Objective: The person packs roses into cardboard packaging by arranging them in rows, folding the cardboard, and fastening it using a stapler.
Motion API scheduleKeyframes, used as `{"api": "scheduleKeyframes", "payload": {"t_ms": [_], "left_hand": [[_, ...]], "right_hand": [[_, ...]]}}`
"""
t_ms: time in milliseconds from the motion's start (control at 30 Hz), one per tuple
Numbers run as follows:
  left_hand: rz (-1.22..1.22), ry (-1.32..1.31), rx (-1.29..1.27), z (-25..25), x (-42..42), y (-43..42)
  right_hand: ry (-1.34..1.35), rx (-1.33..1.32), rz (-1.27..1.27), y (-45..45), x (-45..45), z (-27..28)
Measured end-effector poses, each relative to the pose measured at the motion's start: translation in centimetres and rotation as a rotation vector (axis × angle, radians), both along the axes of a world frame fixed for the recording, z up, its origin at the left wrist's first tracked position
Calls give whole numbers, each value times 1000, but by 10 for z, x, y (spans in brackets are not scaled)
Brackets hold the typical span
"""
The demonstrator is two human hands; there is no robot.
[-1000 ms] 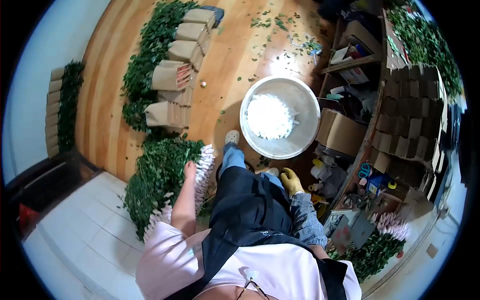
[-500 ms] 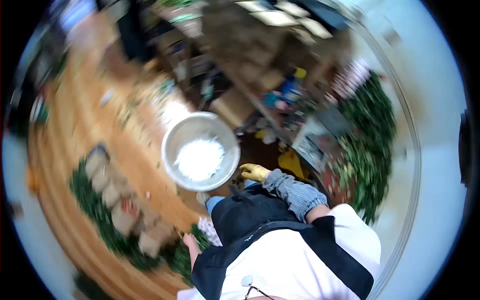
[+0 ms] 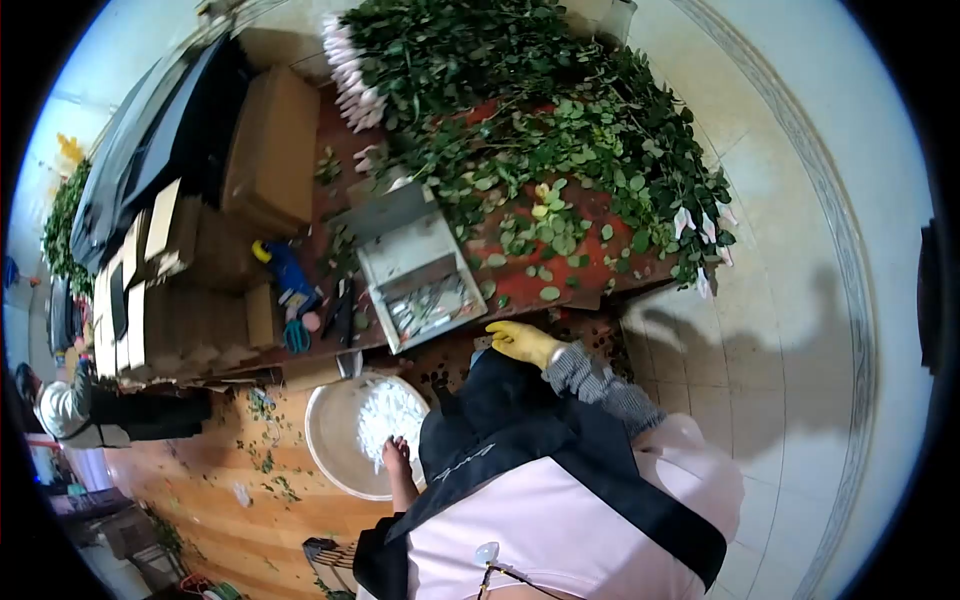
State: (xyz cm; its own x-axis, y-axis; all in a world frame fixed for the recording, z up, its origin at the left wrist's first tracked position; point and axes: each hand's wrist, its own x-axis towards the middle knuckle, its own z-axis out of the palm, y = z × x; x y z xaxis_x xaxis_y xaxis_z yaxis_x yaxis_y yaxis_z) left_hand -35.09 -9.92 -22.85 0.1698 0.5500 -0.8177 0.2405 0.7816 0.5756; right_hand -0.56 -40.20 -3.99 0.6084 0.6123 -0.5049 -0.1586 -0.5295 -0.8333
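My left hand [image 3: 397, 455], bare, hangs over the near rim of a round white tub [image 3: 322, 452]. Its fingers look loosely bent and apart, with nothing visible in them. Small white pieces [image 3: 385, 415] lie heaped in the tub, too blurred to name. A yellow glove and a grey striped sleeve cover my right hand [image 3: 525, 343], which is open in front of the table edge. Closest to that hand is an open, shallow grey box [image 3: 425, 275] on the red table [image 3: 600, 225], with small flat items inside.
Leafy rose stems [image 3: 470, 60] with wrapped pale pink heads [image 3: 348, 75] cover the table's back. Cardboard boxes [image 3: 268, 150], a blue bottle [image 3: 290, 275] and scissors [image 3: 296, 336] stand or lie at left. Leaves litter the wooden floor [image 3: 230, 455]. Another person [image 3: 75, 410] is at far left.
My view has turned right, toward the table. My left hand has moved from beside the leafy stems on the floor to over the tub. My gloved hand stays in front of my body.
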Motion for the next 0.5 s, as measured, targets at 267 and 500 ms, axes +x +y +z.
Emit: {"api": "scheduleKeyframes", "payload": {"t_ms": [267, 500], "left_hand": [[-493, -49, 352, 75, 164, 3], [-311, 119, 201, 61, 149, 35]], "right_hand": [[-132, 680, -66, 54, 83, 143], [-782, 415, -64, 142, 127, 144]]}}
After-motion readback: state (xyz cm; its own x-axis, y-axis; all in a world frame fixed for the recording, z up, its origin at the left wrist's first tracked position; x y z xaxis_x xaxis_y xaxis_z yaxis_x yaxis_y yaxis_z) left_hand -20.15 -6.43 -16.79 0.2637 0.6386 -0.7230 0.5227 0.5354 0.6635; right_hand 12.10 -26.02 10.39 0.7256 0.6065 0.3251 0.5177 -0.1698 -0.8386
